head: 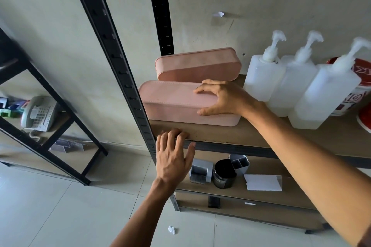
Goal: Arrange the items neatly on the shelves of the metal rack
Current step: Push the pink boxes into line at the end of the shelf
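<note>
On the upper shelf (pixel 230 134), your right hand (pixel 222 98) wraps the front pink box (pixel 172 102), squaring it at six o'clock of its twin (pixel 197 64), pump bottles (pixel 263 78) at three, while your left hand (pixel 174 152) rests loose-fingered on the edge, probably for balance.
</note>
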Demonstrator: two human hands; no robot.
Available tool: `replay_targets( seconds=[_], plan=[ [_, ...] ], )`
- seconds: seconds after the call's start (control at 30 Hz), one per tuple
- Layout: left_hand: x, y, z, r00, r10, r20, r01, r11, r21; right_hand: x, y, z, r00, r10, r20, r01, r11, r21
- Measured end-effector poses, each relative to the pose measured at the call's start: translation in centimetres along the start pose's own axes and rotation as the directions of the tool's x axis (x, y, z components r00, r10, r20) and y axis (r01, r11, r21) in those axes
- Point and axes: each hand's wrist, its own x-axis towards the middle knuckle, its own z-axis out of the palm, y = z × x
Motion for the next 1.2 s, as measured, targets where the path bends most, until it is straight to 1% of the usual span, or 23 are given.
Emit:
replay_targets(
  seconds=[0.1, 0.2, 0.27, 0.3, 0.33, 0.4, 0.43, 0.47, 0.5, 0.6, 0.67, 0.77, 0.83, 0.9, 1.1, 1.17, 1.2],
  plan=[
    [0.1, 0.0, 0.0, 1.0, -0.007, 0.015, 0.006, 1.0, 0.009, 0.0, -0.1, 0.0, 1.0, 0.004, -0.007, -0.004, 1.0, -0.02],
    [0.2, 0.0, -0.1, 0.999, -0.007, 0.032, 0.007, 1.0, 0.011, -0.1, -0.5, -0.3, 0.998, 0.042, 0.044, -0.039, 0.997, -0.063],
    [0.5, -0.2, -0.1, 1.0, 0.008, 0.03, -0.008, 1.0, 0.009, 0.1, -1.0, -0.8, 0.995, 0.087, 0.05, -0.086, 0.996, -0.024],
    [0.6, -0.3, -0.1, 1.0, 0.017, 0.026, -0.017, 1.0, 0.005, 0.3, -1.2, -1.0, 0.996, 0.089, 0.02, -0.089, 0.996, 0.006],
    [0.7, -0.3, -0.1, 0.999, 0.026, 0.023, -0.026, 1.0, -0.001, 0.8, -1.5, -1.3, 0.996, 0.081, -0.039, -0.08, 0.997, 0.023],
    [0.9, -0.4, -0.1, 0.999, 0.036, 0.018, -0.036, 0.999, -0.014, 2.1, -1.7, -1.7, 0.977, 0.055, -0.206, -0.057, 0.998, -0.005],
    [0.9, -0.5, 0.0, 0.999, 0.038, 0.016, -0.037, 0.999, -0.02, 3.0, -1.7, -1.9, 0.962, 0.055, -0.266, -0.066, 0.997, -0.033],
    [0.9, -0.5, 0.0, 0.999, 0.038, 0.016, -0.037, 0.999, -0.025, 4.0, -1.5, -2.1, 0.953, 0.063, -0.297, -0.085, 0.994, -0.063],
    [0.8, -0.5, 0.0, 0.999, 0.037, 0.018, -0.036, 0.999, -0.029, 5.1, -1.4, -2.3, 0.951, 0.075, -0.299, -0.109, 0.989, -0.096],
    [0.9, -0.6, -0.1, 0.999, 0.039, 0.026, -0.038, 0.999, -0.027, 8.4, -0.9, -2.7, 0.968, 0.136, -0.21, -0.177, 0.966, -0.191],
    [1.0, -0.7, -0.1, 0.999, 0.043, 0.028, -0.042, 0.999, -0.023, 10.2, -0.4, -2.9, 0.973, 0.181, -0.141, -0.208, 0.956, -0.207],
    [1.0, -0.8, -0.1, 0.999, 0.044, 0.027, -0.043, 0.999, -0.024, 12.3, 0.7, -2.6, 0.962, 0.265, -0.064, -0.271, 0.952, -0.145],
    [1.0, -0.8, -0.1, 0.999, 0.041, 0.029, -0.04, 0.999, -0.025, 13.5, 1.4, -2.3, 0.946, 0.321, -0.042, -0.323, 0.94, -0.105],
    [0.9, -0.8, -0.1, 0.999, 0.04, 0.029, -0.04, 0.999, -0.028, 14.5, 1.9, -2.3, 0.935, 0.353, -0.023, -0.354, 0.929, -0.106],
    [0.8, -1.0, 0.2, 0.999, 0.04, 0.026, -0.04, 0.999, -0.027, 16.1, 2.8, -3.2, 0.907, 0.4, 0.134, -0.382, 0.913, -0.14],
    [0.7, -1.0, 0.3, 0.999, 0.04, 0.024, -0.039, 0.999, -0.023, 16.5, 3.1, -3.2, 0.893, 0.397, 0.212, -0.394, 0.917, -0.058],
    [0.8, -1.0, 0.4, 0.999, 0.04, 0.022, -0.039, 0.999, -0.022, 16.7, 3.1, -3.2, 0.894, 0.388, 0.224, -0.395, 0.919, -0.018]
  ],
)
